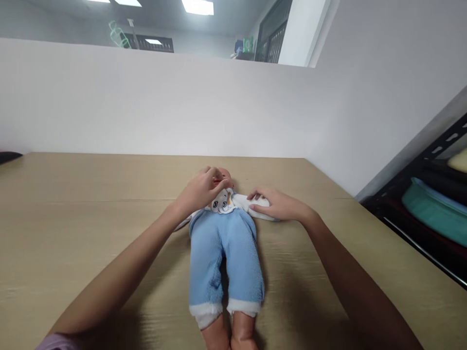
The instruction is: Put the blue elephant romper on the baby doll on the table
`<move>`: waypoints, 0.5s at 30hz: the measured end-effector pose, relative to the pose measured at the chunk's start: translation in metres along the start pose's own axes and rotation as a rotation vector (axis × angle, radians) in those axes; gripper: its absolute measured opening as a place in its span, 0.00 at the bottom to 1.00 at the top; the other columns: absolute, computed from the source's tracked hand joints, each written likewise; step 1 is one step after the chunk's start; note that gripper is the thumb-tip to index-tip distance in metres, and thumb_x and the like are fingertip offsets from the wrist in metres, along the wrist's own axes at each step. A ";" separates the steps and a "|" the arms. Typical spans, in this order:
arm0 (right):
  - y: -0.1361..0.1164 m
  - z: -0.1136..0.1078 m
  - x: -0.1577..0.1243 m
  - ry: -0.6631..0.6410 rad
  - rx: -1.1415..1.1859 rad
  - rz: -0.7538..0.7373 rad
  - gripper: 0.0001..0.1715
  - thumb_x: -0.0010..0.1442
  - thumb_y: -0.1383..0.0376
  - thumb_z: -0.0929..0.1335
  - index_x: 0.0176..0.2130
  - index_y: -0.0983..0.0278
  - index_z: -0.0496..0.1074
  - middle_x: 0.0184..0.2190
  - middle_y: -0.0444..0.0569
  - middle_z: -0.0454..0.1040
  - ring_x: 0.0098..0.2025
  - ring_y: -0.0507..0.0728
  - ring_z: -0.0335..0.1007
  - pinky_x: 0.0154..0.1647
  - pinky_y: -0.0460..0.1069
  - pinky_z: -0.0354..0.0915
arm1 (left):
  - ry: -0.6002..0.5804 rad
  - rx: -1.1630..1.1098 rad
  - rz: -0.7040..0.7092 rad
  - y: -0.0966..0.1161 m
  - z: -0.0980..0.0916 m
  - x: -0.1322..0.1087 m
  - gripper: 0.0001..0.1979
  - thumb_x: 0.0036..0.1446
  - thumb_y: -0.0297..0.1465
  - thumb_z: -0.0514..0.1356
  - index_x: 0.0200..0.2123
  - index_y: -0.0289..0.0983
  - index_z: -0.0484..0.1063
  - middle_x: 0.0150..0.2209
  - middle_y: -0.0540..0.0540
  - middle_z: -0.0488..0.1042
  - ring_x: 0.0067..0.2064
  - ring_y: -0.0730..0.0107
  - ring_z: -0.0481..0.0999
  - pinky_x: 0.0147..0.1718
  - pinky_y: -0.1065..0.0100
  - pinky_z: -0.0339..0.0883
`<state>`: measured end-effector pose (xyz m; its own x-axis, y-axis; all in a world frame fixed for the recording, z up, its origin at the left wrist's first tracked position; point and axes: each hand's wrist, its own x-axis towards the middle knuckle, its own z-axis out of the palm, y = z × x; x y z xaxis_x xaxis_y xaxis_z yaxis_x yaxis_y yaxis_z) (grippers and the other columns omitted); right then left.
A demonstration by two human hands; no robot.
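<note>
A baby doll [225, 176] lies on its back on the table, head away from me and bare feet towards me. It wears fluffy light-blue trousers [224, 248] with white cuffs and a white top [223, 200] with a cartoon face on its front. My left hand [202, 192] rests over the side of the doll's head and neck, thumb and fingers apart, covering part of its face. My right hand [275, 203] curls over the outstretched white sleeve [242, 201] on the right, thumb below and fingers above. The other sleeve is mostly hidden behind my left wrist.
The wooden table [91, 218] reaches back to a white wall [164, 107] with a window opening above it. A black rack [419, 194] holding a green tray [434, 211] stands on the right. A dark object [9, 156] shows at the far left edge.
</note>
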<state>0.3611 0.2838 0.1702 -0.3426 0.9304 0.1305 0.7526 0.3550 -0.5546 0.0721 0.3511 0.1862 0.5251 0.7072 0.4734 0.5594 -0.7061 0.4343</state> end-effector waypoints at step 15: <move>0.020 0.107 -0.030 0.164 1.021 0.209 0.31 0.56 0.37 0.77 0.39 0.59 0.75 0.38 0.45 0.73 0.45 0.59 0.69 0.52 0.53 0.67 | -0.140 -0.621 -0.497 -0.030 0.013 -0.128 0.23 0.66 0.57 0.59 0.38 0.41 0.70 0.39 0.49 0.72 0.44 0.59 0.69 0.50 0.60 0.65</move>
<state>0.3261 0.2527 0.0668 -0.1234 0.9922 0.0199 -0.0692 0.0114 -0.9975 -0.0036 0.2816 0.1027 0.4068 0.9130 0.0305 0.3113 -0.1700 0.9350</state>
